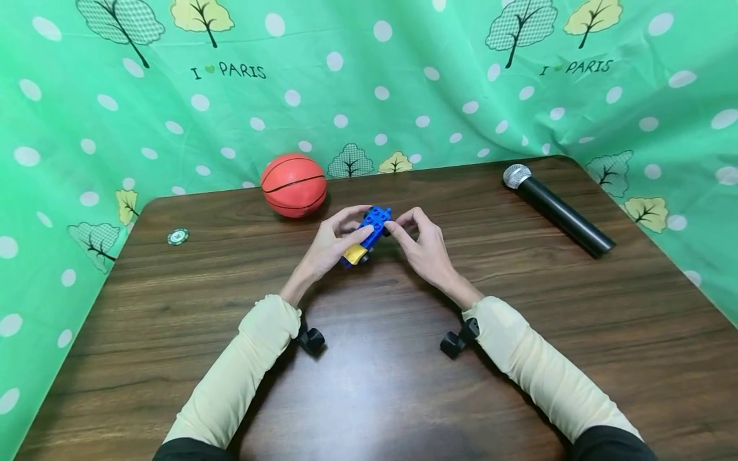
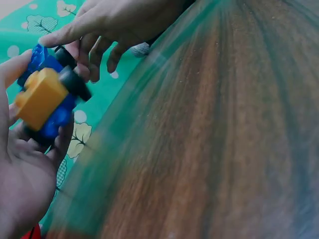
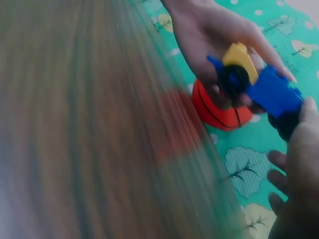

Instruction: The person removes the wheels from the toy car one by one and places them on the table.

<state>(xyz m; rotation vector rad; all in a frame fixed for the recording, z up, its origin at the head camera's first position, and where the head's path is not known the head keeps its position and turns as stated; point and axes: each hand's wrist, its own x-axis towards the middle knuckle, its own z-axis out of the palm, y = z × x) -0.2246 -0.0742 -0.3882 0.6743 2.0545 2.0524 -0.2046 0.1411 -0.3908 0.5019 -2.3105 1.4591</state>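
Observation:
A small toy car (image 1: 375, 221) of blue blocks with studs, a yellow block at one end and black wheels is held up over the table. My left hand (image 1: 331, 246) grips it from the left, thumb on top and fingers beneath. At its far blue end, my right hand (image 1: 425, 246) pinches with thumb and forefinger. The left wrist view shows the yellow block (image 2: 42, 99) facing the camera, with the right thumb laid on the blue end. Seen from the right wrist, a black wheel (image 3: 233, 81) sits beside the yellow part; the right hand's other fingers hang loosely bent.
On the brown wooden table (image 1: 369, 384), a red toy basketball (image 1: 294, 186) stands behind the left hand. A poker chip (image 1: 178, 237) lies at far left, a black microphone (image 1: 556, 208) at back right. A green dotted cloth (image 1: 369, 83) hangs behind the table.

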